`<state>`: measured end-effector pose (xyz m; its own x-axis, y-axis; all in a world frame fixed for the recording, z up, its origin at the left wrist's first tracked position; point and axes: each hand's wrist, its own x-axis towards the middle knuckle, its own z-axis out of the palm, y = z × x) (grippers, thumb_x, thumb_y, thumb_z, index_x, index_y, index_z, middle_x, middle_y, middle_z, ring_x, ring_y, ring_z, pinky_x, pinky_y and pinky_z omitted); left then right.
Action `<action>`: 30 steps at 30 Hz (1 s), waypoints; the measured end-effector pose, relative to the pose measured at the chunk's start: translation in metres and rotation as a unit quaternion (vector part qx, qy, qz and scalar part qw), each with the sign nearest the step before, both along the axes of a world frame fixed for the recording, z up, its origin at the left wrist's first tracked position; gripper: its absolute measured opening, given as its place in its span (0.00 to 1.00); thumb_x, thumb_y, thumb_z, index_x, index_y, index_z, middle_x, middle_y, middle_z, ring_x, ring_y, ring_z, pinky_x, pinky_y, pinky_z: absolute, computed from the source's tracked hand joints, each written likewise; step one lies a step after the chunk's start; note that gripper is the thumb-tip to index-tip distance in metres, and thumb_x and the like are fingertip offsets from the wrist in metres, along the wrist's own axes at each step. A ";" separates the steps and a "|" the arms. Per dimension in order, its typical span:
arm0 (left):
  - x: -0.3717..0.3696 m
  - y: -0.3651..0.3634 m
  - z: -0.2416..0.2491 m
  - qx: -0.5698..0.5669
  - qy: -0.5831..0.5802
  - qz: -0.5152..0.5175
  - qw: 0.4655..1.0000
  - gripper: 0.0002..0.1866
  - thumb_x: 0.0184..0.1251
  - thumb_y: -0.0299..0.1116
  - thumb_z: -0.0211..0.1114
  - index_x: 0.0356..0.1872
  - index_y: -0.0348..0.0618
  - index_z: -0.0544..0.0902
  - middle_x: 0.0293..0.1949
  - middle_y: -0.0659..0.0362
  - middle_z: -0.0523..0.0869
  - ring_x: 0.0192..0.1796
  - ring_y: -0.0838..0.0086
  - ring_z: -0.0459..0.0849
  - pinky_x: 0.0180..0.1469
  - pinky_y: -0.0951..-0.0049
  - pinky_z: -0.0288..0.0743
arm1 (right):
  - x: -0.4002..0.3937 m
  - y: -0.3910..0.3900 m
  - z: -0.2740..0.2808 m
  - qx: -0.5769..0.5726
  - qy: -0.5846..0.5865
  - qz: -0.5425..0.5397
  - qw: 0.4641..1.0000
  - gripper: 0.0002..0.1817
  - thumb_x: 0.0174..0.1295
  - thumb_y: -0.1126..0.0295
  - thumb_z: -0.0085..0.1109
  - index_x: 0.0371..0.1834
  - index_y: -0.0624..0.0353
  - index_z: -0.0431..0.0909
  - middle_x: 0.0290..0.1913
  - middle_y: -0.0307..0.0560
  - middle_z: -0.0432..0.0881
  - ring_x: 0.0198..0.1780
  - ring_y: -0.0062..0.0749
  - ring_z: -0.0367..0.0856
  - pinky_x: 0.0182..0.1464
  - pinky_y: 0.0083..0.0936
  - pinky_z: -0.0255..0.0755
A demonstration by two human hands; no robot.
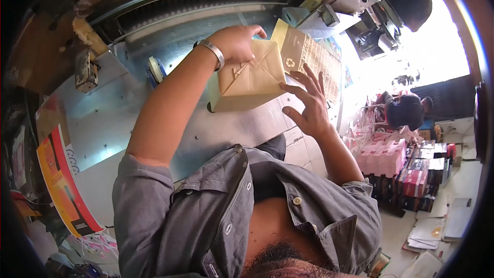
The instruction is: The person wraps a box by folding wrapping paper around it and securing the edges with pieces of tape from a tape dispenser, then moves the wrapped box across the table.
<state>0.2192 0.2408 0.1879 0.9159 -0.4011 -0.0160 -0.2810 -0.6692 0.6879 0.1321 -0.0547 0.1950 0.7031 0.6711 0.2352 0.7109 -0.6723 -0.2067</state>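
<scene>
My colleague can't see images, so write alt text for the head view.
A person's left hand touches a tan, boxy paper package, folded end up, on a metal table; the right hand is spread at its corner. Printed brown paper shows alongside.

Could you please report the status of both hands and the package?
Left hand at folded end of paper-wrapped package. Right hand open, fingertips at its corner. Printed brown paper close by, partly behind right hand.

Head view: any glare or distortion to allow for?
Head view: the bright opening at right is washed out to white; patchy glare lies on the silver metal worktable; the lens bows straight edges and darkens corners. The tan boxy paper package shows readable folds.
</scene>
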 end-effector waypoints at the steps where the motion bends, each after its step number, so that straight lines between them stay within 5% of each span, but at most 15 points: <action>1: -0.002 0.001 -0.003 -0.019 -0.008 0.011 1.000 0.36 0.58 0.30 0.75 0.71 0.47 0.76 0.33 0.58 0.85 0.37 0.69 0.85 0.44 0.65 0.79 | 0.007 0.002 0.000 0.008 0.018 0.004 1.000 0.33 0.64 0.38 0.67 0.66 0.45 0.85 0.74 0.55 0.74 0.84 0.67 0.55 0.82 0.72 0.39; 3: -0.007 0.003 -0.011 -0.055 -0.028 0.032 0.998 0.34 0.61 0.30 0.73 0.71 0.47 0.76 0.32 0.60 0.84 0.37 0.71 0.84 0.43 0.68 0.78 | 0.026 0.007 0.002 0.015 0.049 0.021 0.998 0.44 0.63 0.33 0.65 0.75 0.50 0.77 0.77 0.61 0.70 0.85 0.70 0.52 0.82 0.72 0.38; 4: -0.011 0.007 -0.015 -0.165 -0.019 0.063 0.984 0.32 0.64 0.31 0.73 0.71 0.46 0.75 0.32 0.62 0.82 0.37 0.74 0.82 0.42 0.70 0.77 | 0.037 0.016 0.009 0.020 0.018 0.027 0.999 0.47 0.63 0.31 0.63 0.79 0.51 0.72 0.79 0.62 0.67 0.86 0.70 0.50 0.82 0.72 0.37; 6: -0.029 0.014 -0.026 -0.377 -0.001 0.122 0.918 0.30 0.68 0.33 0.72 0.70 0.46 0.75 0.31 0.66 0.79 0.36 0.79 0.79 0.40 0.75 0.75 | 0.055 0.044 0.033 0.031 -0.040 0.041 0.998 0.55 0.62 0.28 0.60 0.85 0.52 0.62 0.83 0.65 0.61 0.87 0.70 0.47 0.82 0.73 0.35; 9: -0.080 0.032 -0.013 -0.508 -0.044 0.228 0.830 0.26 0.74 0.32 0.69 0.70 0.46 0.75 0.31 0.70 0.73 0.32 0.87 0.67 0.35 0.82 0.62 | 0.079 0.089 0.067 0.060 -0.090 0.108 0.988 0.64 0.59 0.20 0.55 0.90 0.51 0.49 0.87 0.66 0.52 0.88 0.67 0.41 0.82 0.71 0.34; 12: -0.131 0.058 -0.016 -0.558 -0.086 0.282 0.776 0.23 0.76 0.33 0.67 0.68 0.42 0.75 0.29 0.71 0.71 0.30 0.87 0.66 0.34 0.82 0.60 | 0.100 0.123 -0.002 -0.040 -0.082 0.140 0.986 0.65 0.58 0.18 0.54 0.90 0.50 0.47 0.87 0.64 0.51 0.88 0.66 0.41 0.83 0.70 0.34; 13: -0.148 0.063 -0.017 -0.566 -0.094 0.301 0.762 0.23 0.77 0.34 0.65 0.68 0.41 0.75 0.29 0.71 0.69 0.29 0.87 0.64 0.34 0.81 0.59 | 0.085 0.132 -0.014 -0.099 0.001 0.129 0.987 0.66 0.56 0.14 0.46 0.91 0.44 0.45 0.89 0.60 0.48 0.88 0.66 0.40 0.84 0.72 0.32; 17: -0.190 0.074 -0.032 -0.604 -0.115 0.382 0.690 0.20 0.79 0.34 0.61 0.67 0.38 0.76 0.28 0.71 0.67 0.28 0.86 0.61 0.34 0.81 0.57 | 0.091 0.133 -0.018 -0.109 -0.011 0.142 0.984 0.62 0.59 0.17 0.50 0.91 0.41 0.45 0.88 0.64 0.47 0.88 0.66 0.40 0.83 0.72 0.34; 20: -0.204 0.077 -0.061 -0.602 -0.128 0.452 0.646 0.19 0.79 0.33 0.60 0.66 0.39 0.77 0.28 0.71 0.67 0.28 0.85 0.62 0.34 0.82 0.58 | 0.100 0.122 -0.014 0.066 0.113 0.169 0.977 0.59 0.63 0.21 0.50 0.89 0.50 0.53 0.86 0.68 0.54 0.87 0.65 0.47 0.84 0.64 0.41; 23: -0.215 0.064 -0.097 -0.606 -0.118 0.511 0.598 0.14 0.80 0.36 0.61 0.59 0.42 0.79 0.30 0.70 0.69 0.30 0.85 0.64 0.35 0.80 0.60 | 0.077 0.125 0.010 0.267 0.069 0.205 0.939 0.55 0.66 0.27 0.54 0.81 0.65 0.65 0.80 0.69 0.66 0.84 0.63 0.59 0.81 0.55 0.52; 24: -0.220 0.058 -0.113 -0.601 -0.108 0.536 0.583 0.13 0.81 0.37 0.62 0.58 0.42 0.80 0.30 0.70 0.70 0.30 0.84 0.65 0.35 0.79 0.61 | 0.051 0.133 0.016 0.316 0.029 0.213 0.924 0.53 0.65 0.30 0.59 0.71 0.76 0.73 0.72 0.68 0.75 0.75 0.58 0.71 0.76 0.46 0.63; 25: -0.227 0.052 -0.131 -0.614 -0.069 0.541 0.570 0.13 0.80 0.39 0.63 0.55 0.43 0.80 0.32 0.69 0.73 0.32 0.85 0.68 0.36 0.80 0.64 | 0.025 0.133 0.007 0.353 0.135 0.229 0.897 0.51 0.63 0.34 0.66 0.68 0.77 0.73 0.69 0.69 0.77 0.70 0.55 0.77 0.71 0.45 0.69; 27: -0.234 0.041 -0.163 -0.628 0.000 0.553 0.547 0.13 0.80 0.41 0.64 0.53 0.43 0.81 0.35 0.69 0.78 0.35 0.85 0.73 0.39 0.80 0.68 | -0.017 0.159 -0.015 0.379 0.190 0.331 0.843 0.41 0.63 0.47 0.75 0.65 0.75 0.76 0.63 0.66 0.81 0.65 0.54 0.81 0.66 0.44 0.73; 30: -0.239 0.030 -0.172 -0.656 0.069 0.540 0.524 0.14 0.82 0.41 0.61 0.54 0.42 0.83 0.39 0.68 0.82 0.39 0.85 0.78 0.43 0.79 0.72 | -0.050 0.200 -0.054 0.291 0.215 0.311 0.879 0.38 0.66 0.55 0.73 0.73 0.66 0.71 0.66 0.66 0.78 0.69 0.57 0.77 0.71 0.45 0.70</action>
<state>-0.0198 0.2705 0.0155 0.6467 0.5998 -0.4712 -0.1126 0.6861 0.7188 0.0817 0.1452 0.1413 0.3497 0.8110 0.4690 0.6760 0.1281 -0.7256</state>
